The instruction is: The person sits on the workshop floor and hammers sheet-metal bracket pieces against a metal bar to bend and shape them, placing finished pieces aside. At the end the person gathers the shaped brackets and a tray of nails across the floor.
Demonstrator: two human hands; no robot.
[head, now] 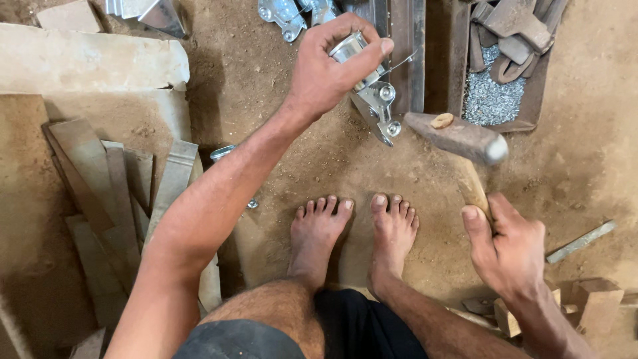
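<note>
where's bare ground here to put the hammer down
Bare dirt lies right of the hammer, between the tray of metal bits and the loose bar. Crowded: the metal strips at left, and the brackets under the left hand.

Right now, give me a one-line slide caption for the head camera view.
Left hand steadies a shiny metal bracket on the dirt floor while the right hand holds a hammer beside it.

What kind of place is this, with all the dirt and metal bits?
Probably a small metalwork workshop with a dirt floor. The right hand grips a hammer, the left hand holds a shiny metal fitting, and a rusty tray holds silvery metal bits.
</note>
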